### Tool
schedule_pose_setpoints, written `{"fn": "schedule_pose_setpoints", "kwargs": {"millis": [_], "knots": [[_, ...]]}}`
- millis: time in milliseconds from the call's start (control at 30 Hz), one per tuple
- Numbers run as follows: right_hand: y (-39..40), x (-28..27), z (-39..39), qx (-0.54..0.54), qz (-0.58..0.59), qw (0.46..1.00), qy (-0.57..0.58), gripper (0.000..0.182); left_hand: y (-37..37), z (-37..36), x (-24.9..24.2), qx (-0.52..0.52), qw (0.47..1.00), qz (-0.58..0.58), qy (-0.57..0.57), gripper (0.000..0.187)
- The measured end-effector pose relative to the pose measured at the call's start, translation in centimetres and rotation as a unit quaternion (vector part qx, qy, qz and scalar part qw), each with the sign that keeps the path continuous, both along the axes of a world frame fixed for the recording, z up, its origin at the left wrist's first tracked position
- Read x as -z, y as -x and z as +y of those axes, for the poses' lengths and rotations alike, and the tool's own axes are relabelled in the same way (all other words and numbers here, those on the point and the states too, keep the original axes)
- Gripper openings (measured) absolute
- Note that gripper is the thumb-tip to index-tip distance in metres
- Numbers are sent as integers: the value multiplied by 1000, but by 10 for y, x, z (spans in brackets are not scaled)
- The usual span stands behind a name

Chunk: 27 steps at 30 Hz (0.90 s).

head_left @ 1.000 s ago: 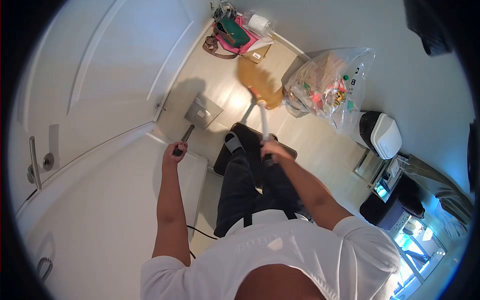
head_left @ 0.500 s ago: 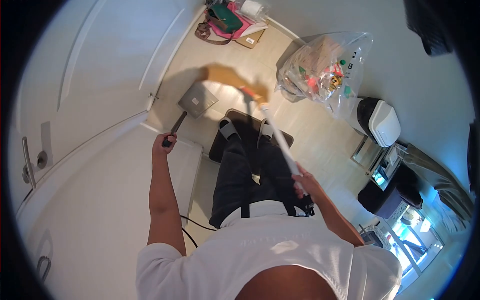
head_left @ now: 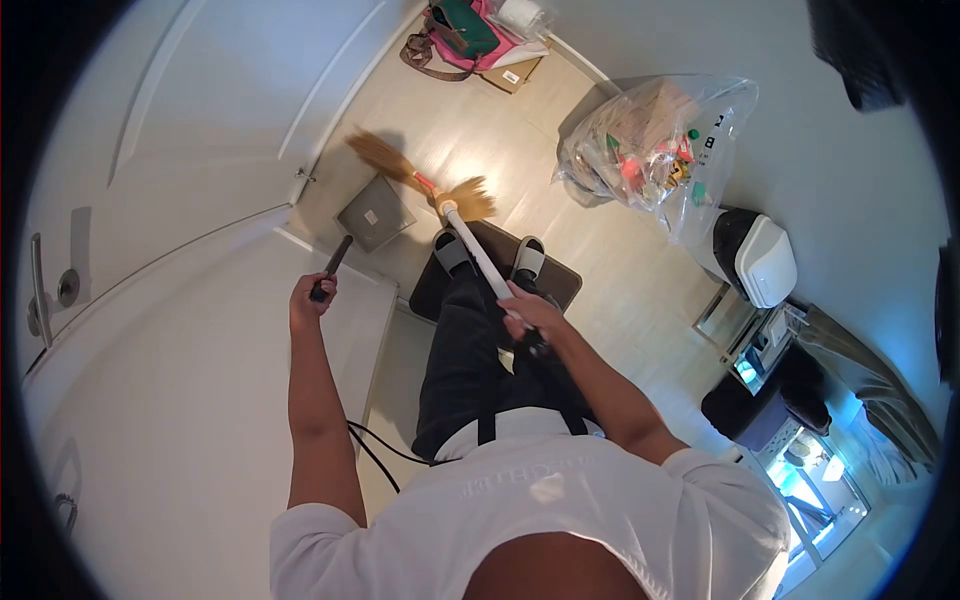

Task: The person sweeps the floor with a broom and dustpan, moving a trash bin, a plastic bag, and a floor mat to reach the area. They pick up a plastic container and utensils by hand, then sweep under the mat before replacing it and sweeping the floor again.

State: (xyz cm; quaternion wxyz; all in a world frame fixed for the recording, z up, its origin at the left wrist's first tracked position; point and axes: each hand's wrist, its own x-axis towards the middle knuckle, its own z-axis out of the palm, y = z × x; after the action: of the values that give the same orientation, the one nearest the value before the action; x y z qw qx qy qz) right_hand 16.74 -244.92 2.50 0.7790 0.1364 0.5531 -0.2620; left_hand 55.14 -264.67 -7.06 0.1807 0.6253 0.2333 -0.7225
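My left hand (head_left: 314,294) is closed round the dark handle of a grey dustpan (head_left: 375,214), whose pan lies on the pale floor near the white door. In my right hand (head_left: 531,309) is the white shaft of a broom (head_left: 476,247), held closed above my legs. The broom's straw bristles spread two ways over the floor, just beyond the dustpan and my slippers. Both slippered feet rest on a dark mat (head_left: 566,287).
A clear plastic bag (head_left: 655,150) of rubbish stands against the wall, with a black and white bin (head_left: 767,262) beside it. Bags (head_left: 468,30) and a cardboard box (head_left: 513,76) lie at the top. The white door (head_left: 220,110) borders the left.
The broom and my right hand have moved left, bringing the bristles closer to the door and dustpan. My left hand and the dustpan have shifted slightly left in view.
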Motion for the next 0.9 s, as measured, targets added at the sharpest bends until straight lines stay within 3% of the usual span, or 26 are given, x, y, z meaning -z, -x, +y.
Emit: {"fn": "schedule_pose_setpoints", "kwargs": {"millis": [33,167,200,267,300,367,467,633,700,800,833,900], "knots": [[12,-19,6,-14,-16,1000,5,72,-3,3,-1,-2,1000,0,0,14],[41,-97,30,-94,119,988,-9,67,-14,14,3,-23,999,17,23,16],[46,-95,31,-102,115,988,-9,67,-18,19,5,-26,999,21,27,16],[50,-79,36,-148,234,961,-1,66,-21,25,9,-47,998,24,33,16],[48,-59,32,-157,232,960,2,66,-22,28,11,-61,997,30,39,16],[45,0,18,-51,167,984,33,66,-18,31,10,-83,996,12,37,15],[-10,40,-11,-137,199,970,-26,68,-15,36,11,-78,996,16,49,14],[-37,10,-41,-205,102,973,10,68,-10,45,8,-137,990,28,34,14],[-16,-19,-61,-162,22,987,-1,67,-11,56,10,-192,980,44,16,14],[3,-57,-83,-257,105,959,55,67,-1,81,10,-288,954,87,13,15],[9,-54,-92,-270,104,956,57,67,8,88,7,-301,950,86,15,15],[19,-34,-121,-277,104,945,139,70,32,104,3,-428,901,66,12,16]]}}
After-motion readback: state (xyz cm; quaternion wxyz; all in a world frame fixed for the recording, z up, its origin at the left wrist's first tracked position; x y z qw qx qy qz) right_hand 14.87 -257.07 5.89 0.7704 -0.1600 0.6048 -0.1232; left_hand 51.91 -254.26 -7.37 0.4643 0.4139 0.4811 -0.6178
